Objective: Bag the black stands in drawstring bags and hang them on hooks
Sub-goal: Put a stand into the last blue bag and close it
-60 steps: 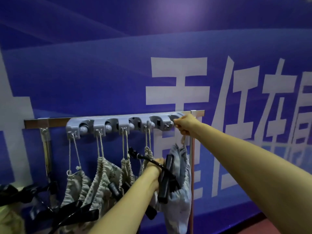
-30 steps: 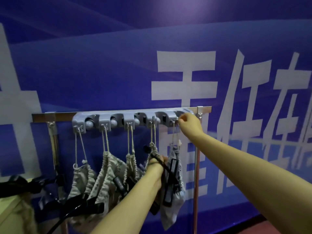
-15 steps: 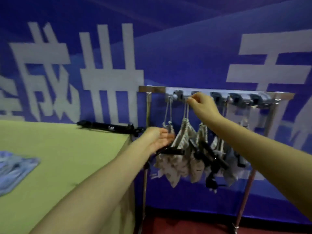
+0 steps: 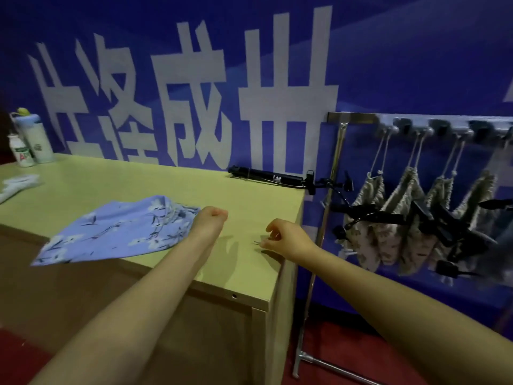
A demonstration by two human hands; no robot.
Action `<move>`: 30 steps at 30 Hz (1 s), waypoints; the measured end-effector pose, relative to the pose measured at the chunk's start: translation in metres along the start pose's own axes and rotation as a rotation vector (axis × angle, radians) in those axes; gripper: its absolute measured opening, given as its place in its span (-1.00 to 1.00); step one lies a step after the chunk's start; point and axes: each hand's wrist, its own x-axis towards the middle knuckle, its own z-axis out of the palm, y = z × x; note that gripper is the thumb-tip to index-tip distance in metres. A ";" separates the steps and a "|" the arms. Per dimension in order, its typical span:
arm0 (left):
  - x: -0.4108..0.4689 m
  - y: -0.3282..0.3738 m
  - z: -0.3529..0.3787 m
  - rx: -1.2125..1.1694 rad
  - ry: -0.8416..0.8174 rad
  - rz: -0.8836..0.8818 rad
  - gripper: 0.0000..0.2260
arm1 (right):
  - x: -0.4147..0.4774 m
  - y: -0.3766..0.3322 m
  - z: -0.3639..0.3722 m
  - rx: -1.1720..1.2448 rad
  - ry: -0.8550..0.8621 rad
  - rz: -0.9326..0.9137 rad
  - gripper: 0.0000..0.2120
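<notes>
A black stand (image 4: 266, 177) lies folded along the far right edge of the green table (image 4: 244, 262), its head poking past the corner. A blue floral drawstring bag (image 4: 116, 232) lies flat on the table. My left hand (image 4: 211, 220) hovers over the bag's right corner, fingers curled, holding nothing. My right hand (image 4: 286, 240) hangs over the table near its right edge, fingers loosely bent and empty. To the right, several patterned bags (image 4: 394, 229) with black stands sticking out hang by their cords from the grey hook rail (image 4: 422, 129).
Two bottles (image 4: 32, 140) stand at the table's far left corner. A white object (image 4: 16, 184) lies at the left edge. The rail sits on a thin metal frame (image 4: 324, 226) right beside the table. A blue banner wall runs behind everything.
My view has swung left from the hook rail to the table. Both hands have left the hanging bags and come down over the tabletop, empty.
</notes>
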 end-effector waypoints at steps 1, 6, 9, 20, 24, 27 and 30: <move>0.006 -0.010 -0.009 0.104 0.065 0.011 -0.74 | 0.002 -0.001 0.006 -0.015 0.004 0.001 -0.60; 0.029 -0.050 -0.038 0.545 0.237 -0.096 -0.57 | 0.018 -0.001 0.019 -0.106 0.007 -0.015 -0.79; 0.038 -0.061 -0.041 0.613 0.259 -0.109 -0.46 | 0.031 0.000 0.023 -0.106 -0.032 0.007 -0.81; 0.075 -0.063 -0.046 0.702 0.298 -0.132 -0.53 | 0.063 -0.012 0.054 -0.017 0.141 0.160 -0.75; 0.086 -0.055 -0.055 0.594 0.185 -0.130 -0.70 | 0.066 -0.011 0.054 0.050 0.182 0.199 -0.81; 0.081 -0.041 -0.063 0.448 0.257 -0.014 -0.67 | 0.066 -0.009 0.053 0.131 0.189 0.197 -0.81; 0.068 -0.019 -0.079 0.335 0.419 0.089 -0.80 | 0.063 -0.012 0.050 0.482 0.162 0.185 -0.85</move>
